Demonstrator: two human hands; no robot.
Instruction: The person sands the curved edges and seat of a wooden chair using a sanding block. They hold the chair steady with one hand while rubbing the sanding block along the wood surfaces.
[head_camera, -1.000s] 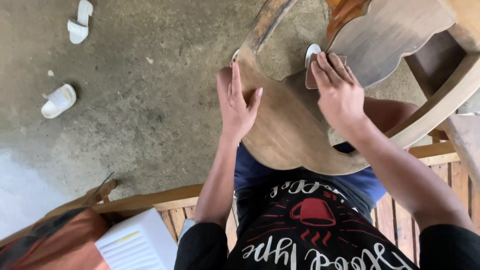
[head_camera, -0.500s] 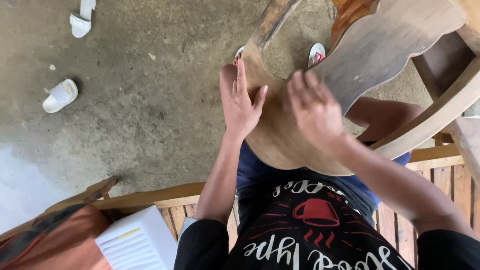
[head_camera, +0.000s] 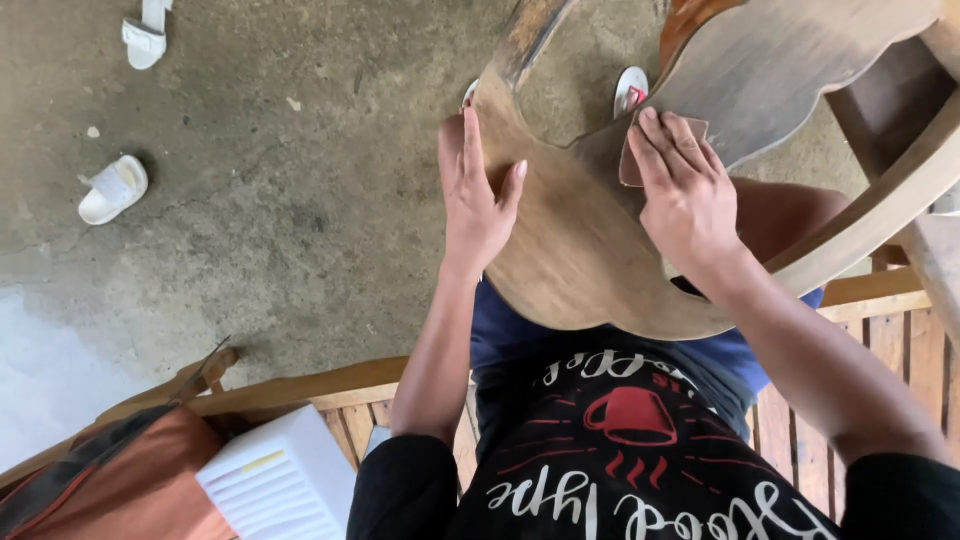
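Sandals (head_camera: 113, 188) lie loose on the concrete at left; a white ribbed box (head_camera: 270, 487), contents hidden, sits below. The left hand (head_camera: 478, 195) rests flat and open on a curved wooden chair part (head_camera: 575, 260) across the lap, while the right hand (head_camera: 688, 195) presses sandpaper (head_camera: 634, 165) to it. Unclamped, the wood could slide, the paper scuffing fingers.
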